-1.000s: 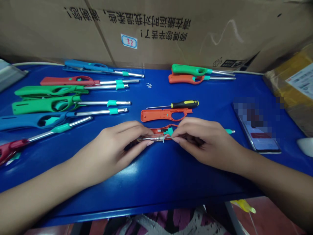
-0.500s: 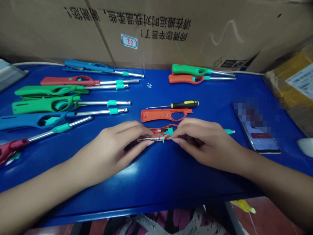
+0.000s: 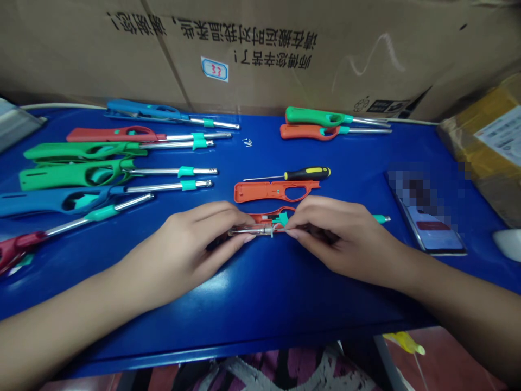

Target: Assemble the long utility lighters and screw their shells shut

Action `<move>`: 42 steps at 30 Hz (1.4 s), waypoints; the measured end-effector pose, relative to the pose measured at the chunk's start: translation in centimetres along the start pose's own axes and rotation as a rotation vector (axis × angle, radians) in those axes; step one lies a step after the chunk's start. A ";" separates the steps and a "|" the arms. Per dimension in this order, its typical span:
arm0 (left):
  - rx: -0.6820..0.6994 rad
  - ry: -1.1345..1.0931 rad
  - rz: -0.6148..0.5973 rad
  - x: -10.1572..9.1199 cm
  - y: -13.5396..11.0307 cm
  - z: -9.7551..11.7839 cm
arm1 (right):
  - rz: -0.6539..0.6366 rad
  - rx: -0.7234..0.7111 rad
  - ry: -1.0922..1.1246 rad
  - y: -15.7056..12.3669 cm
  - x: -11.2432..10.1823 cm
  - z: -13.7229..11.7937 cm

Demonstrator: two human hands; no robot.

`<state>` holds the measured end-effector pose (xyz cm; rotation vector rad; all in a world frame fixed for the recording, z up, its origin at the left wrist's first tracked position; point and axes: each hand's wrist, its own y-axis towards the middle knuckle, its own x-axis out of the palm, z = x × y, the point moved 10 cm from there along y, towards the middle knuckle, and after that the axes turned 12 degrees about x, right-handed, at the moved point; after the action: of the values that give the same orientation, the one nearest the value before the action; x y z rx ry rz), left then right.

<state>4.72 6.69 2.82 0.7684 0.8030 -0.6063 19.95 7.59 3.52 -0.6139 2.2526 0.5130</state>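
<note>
At the middle of the blue table, my left hand [image 3: 203, 233] pinches a clear fuel tank [image 3: 258, 231] between thumb and fingers. The tank lies along the near side of an orange lighter half-shell [image 3: 266, 217], in which a green trigger [image 3: 280, 219] sits. Close by on the right, my right hand [image 3: 342, 233] is closed in a pinch at the thin end by the tank's nozzle; what its fingertips grip is too small to name. A green collar [image 3: 380, 219] with a metal tip pokes out beyond that hand. Just behind lies the other orange half-shell [image 3: 266, 191], inner side up.
A black and yellow screwdriver [image 3: 308, 174] lies behind the shells. Several lighters, among them a green one [image 3: 77, 175], are spread on the left. A green lighter [image 3: 315, 115] and an orange one [image 3: 309, 131] lie back right. A phone [image 3: 431, 217] is right; a cardboard box [image 3: 260, 92] stands behind.
</note>
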 end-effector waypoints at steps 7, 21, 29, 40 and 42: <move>-0.001 -0.004 -0.004 0.0 0.1 0.1 | -0.017 0.007 -0.006 0.0 0.1 0.1; 0.006 0.001 0.001 0.0 0.0 0.1 | -0.019 0.003 -0.008 -0.1 0.2 0.1; 0.004 -0.004 -0.001 0.0 -0.1 0.1 | -0.026 -0.001 -0.015 -0.1 0.2 -0.1; 0.020 0.007 0.004 -0.1 0.0 0.2 | -0.016 -0.018 -0.010 -0.1 0.2 0.0; 0.021 0.007 0.004 -0.1 0.0 0.2 | -0.012 -0.018 -0.017 -0.1 0.2 0.0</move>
<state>4.76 6.53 2.99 0.7915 0.8026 -0.6090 19.91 7.47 3.35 -0.6303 2.2290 0.5314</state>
